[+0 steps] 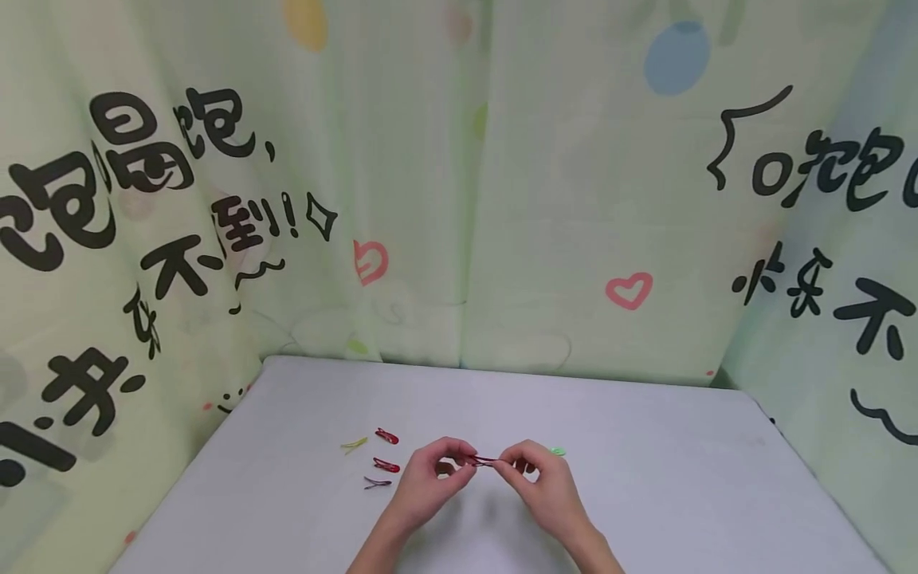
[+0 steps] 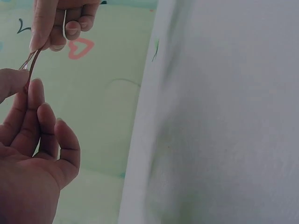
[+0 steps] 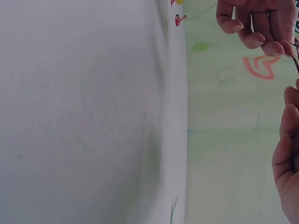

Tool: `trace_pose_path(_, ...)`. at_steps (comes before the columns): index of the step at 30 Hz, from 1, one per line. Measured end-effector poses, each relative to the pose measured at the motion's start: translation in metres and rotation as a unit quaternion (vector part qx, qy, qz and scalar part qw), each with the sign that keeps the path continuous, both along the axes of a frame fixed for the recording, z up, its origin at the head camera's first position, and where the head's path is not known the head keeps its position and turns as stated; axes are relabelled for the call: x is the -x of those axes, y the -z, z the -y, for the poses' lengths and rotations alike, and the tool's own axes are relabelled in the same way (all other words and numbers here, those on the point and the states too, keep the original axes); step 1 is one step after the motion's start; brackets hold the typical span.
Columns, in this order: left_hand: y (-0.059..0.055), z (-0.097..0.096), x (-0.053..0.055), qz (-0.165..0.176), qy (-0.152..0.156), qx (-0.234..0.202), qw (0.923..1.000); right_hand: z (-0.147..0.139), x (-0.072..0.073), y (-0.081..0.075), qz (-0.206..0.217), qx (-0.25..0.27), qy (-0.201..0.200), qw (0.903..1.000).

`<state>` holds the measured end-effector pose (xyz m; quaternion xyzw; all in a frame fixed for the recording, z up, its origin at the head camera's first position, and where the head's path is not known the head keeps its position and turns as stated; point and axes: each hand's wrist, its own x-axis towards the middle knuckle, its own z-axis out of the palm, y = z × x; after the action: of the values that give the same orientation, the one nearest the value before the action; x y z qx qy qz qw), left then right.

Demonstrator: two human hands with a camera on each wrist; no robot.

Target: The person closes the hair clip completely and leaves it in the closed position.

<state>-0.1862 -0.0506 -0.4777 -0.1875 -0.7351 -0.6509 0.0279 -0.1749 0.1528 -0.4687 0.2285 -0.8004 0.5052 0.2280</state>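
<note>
Fingers (image 2: 36,95) of the left hand (image 1: 426,486) pinch one end of a dark red hair clip (image 1: 484,461) against the thumb, while the right hand (image 1: 541,482) pinches the other end in the same way. In both hands the remaining fingers are bent loosely, apart from the clip. In the left wrist view the two prongs stand slightly apart near the right fingertips. Both hands are raised over the white worktop (image 1: 660,494), with soft shadows below them. Its far edge runs behind the hands, along the foot of a printed curtain (image 1: 538,199); white surface stretches to the right of the right hand as far as the slanting side edge, and more lies between the left-hand clips and the left edge. Left of the left hand are a yellow clip (image 1: 355,444), an upper red clip (image 1: 386,437), a lower red clip (image 1: 386,465) and a purplish clip (image 1: 376,483). A green clip (image 1: 558,452) shows just behind the right hand, partly hidden. The held clip spans the gap between the two hands, roughly level.
</note>
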Motion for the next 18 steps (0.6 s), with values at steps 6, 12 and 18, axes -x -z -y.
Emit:
trace_pose_path(6,-0.001,-0.002,0.000,0.006,0.004,0.001,1.0000,0.006,-0.007,-0.011,-0.015,-0.003,0.026,0.9995)
trace_pose_path(12,-0.002,-0.005,-0.002,0.015,-0.027,-0.004,0.9995,0.004,0.000,0.001,-0.019,-0.006,0.022,0.9996)
trace_pose_path(18,-0.002,-0.005,-0.002,-0.001,-0.055,0.026,0.9981,0.008,-0.001,0.004,-0.021,0.001,0.033,0.9992)
